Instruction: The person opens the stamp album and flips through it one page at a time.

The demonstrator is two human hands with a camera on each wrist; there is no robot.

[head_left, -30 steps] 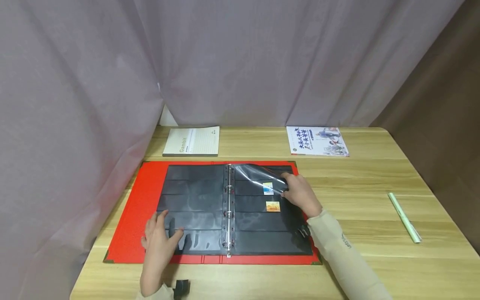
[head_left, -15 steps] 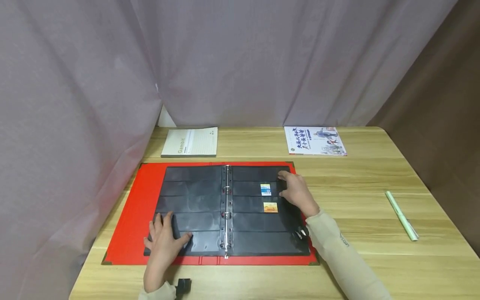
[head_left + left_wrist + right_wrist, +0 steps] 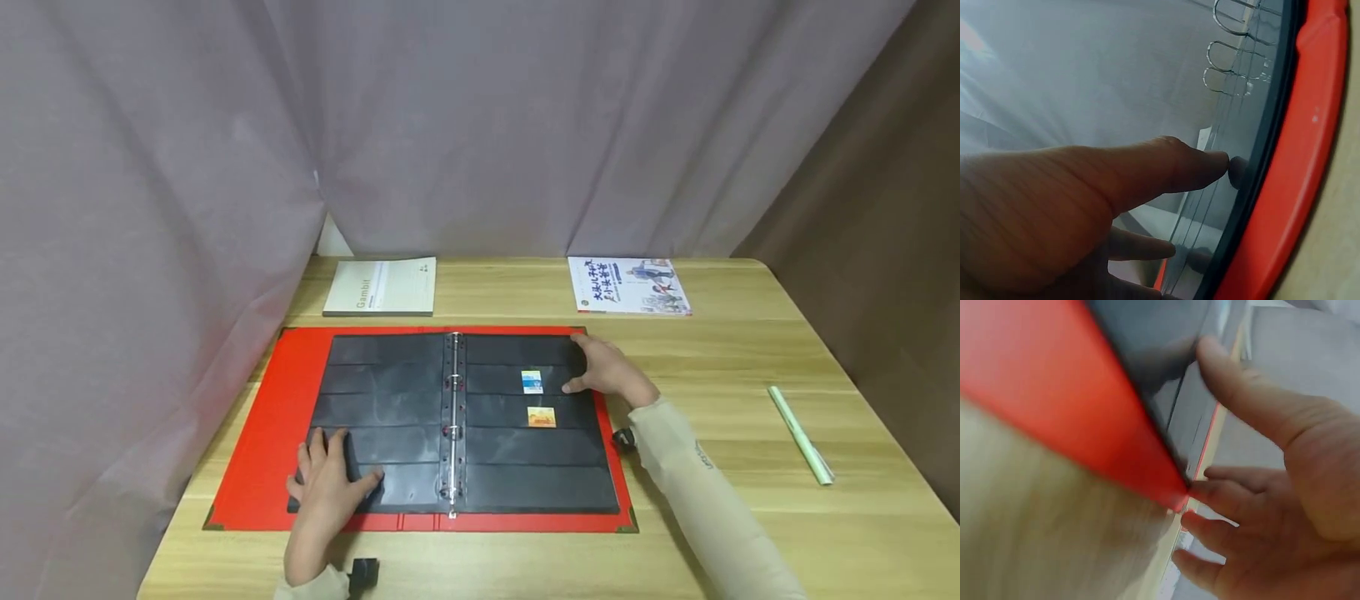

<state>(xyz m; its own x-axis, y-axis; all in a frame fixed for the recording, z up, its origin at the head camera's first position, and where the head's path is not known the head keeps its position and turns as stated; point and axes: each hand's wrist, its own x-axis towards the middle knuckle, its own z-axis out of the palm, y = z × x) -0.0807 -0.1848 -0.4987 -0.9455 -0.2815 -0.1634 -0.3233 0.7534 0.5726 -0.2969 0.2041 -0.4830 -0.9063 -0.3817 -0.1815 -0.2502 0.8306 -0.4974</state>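
The red binder (image 3: pixel 262 433) lies open on the worktop (image 3: pixel 727 358), lower middle of the frame. At left, the left hand (image 3: pixel 326 483) spreads its grip, fingers apart, over the left page (image 3: pixel 390 379). The right hand's (image 3: pixel 611 371) grip is also apart, clamped on nothing, at the right page's (image 3: pixel 536 483) upper outer corner. Light, flat fingertips seem best here, the thumb clear of the blue stamp (image 3: pixel 532 382) and orange stamp (image 3: pixel 541 417).

Before me the pages (image 3: pixel 536 487) were smooth, glossy plastic, the ring bar (image 3: pixel 453 404) shiny metal, the cover (image 3: pixel 258 433) smooth with little shine. The table (image 3: pixel 712 358) looked wooden; my sleeves (image 3: pixel 708 500) and the curtain (image 3: pixel 480 150) were matt cloth.
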